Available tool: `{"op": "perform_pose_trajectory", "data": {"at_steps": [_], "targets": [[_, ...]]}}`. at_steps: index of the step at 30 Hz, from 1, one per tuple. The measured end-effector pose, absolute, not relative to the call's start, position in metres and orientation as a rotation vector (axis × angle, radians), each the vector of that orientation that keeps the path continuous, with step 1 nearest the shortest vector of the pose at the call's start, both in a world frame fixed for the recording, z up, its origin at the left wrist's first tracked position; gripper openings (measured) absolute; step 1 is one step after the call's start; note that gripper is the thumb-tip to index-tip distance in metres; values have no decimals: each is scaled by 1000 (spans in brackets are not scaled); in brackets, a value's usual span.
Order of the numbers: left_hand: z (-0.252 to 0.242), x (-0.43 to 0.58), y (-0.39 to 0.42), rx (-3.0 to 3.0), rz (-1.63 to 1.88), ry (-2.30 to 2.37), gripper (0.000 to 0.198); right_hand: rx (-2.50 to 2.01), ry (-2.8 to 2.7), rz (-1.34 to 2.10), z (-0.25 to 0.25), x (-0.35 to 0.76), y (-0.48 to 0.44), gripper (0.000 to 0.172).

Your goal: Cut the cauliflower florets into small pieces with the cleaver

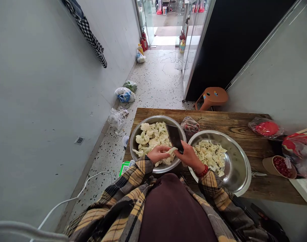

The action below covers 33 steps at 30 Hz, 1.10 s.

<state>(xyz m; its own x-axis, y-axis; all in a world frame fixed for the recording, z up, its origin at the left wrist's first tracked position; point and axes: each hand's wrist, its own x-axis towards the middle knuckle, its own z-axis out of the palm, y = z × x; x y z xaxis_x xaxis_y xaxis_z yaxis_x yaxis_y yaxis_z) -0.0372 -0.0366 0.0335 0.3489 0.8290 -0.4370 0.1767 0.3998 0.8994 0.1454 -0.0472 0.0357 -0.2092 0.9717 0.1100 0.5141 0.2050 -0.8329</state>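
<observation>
With the left steel bowl (132, 139) as the clock's centre, a checked cloth (91, 35) hangs on the wall at eleven o'clock. A crumpled clear plastic bag (116, 118) lies on the floor at ten, and a green-edged card (123, 168) shows at eight. The left steel bowl itself stands on the wooden tabletop (240, 124), heaped with cauliflower florets (153, 132). At its six o'clock, the left hand (158, 154) pinches a pale cauliflower piece (171, 151) over the heap. The right hand (190, 155), at four o'clock, grips a broad dark knife (174, 135) whose blade points toward eleven; the two hands are close together at the piece. A plastic-wrapped bundle (190, 124) sits at two, just outside the rim. The wider right steel bowl (237, 161) stands between three and four, with cut cauliflower (208, 153) mostly on its left side. Farther off at two is an orange-brown stool (216, 95). Well to the right, at three, lie a red package (266, 128) and a tub (269, 165) of dark red contents.
</observation>
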Motion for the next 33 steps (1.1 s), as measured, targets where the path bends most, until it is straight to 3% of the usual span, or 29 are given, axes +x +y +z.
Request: {"op": "perform_pose_trajectory", "data": {"at_steps": [5, 10, 18, 27, 33], "targets": [[33, -52, -42, 641, 516, 999, 31, -1183, -1943, 795, 39, 147, -34, 41], [42, -64, -48, 478, 566, 969, 33, -1409, -1717, 763, 30, 154, -18, 23], [40, -66, -49, 448, 632, 937, 54, -1376, -1664, 828, 24, 145, -34, 31], [28, -53, -41, 1052, 734, 1374, 26, -1442, -1772, 615, 22, 146, -47, 32], [27, -53, -32, 1211, 833, 1388, 12, -1355, -2046, 587, 30, 131, -70, 34]]}}
